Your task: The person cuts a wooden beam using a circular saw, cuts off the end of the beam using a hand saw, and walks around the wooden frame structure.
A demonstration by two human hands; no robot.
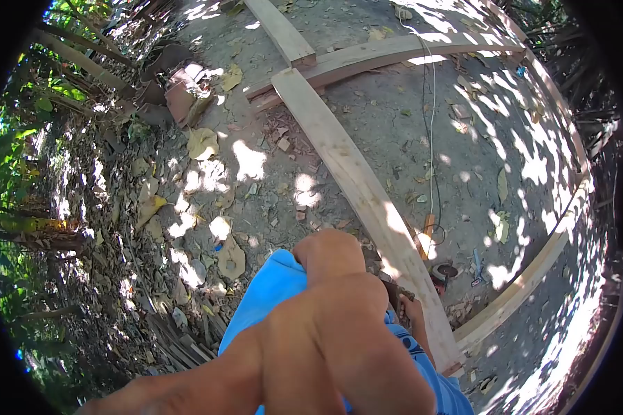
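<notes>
My left hand [325,332] looms large and close to the camera at the bottom centre, its fingers bent and pressed together. Whatever it may hold is hidden. Behind it, small and partly covered, my right hand [412,311] is closed around a dark brown object that I cannot make out. That hand is beside the near part of a long pale wooden beam [346,162], which runs diagonally over the ground. Blue clothing [263,287] shows around my left hand.
Another beam [280,31] and a curved beam [394,50] meet the long beam's far end. More timber [526,283] lies at right. A white cable [432,131] leads toward an orange-brown piece [429,225], near a dark round tool [444,273]. Broken tiles [180,97] and leaves lie left.
</notes>
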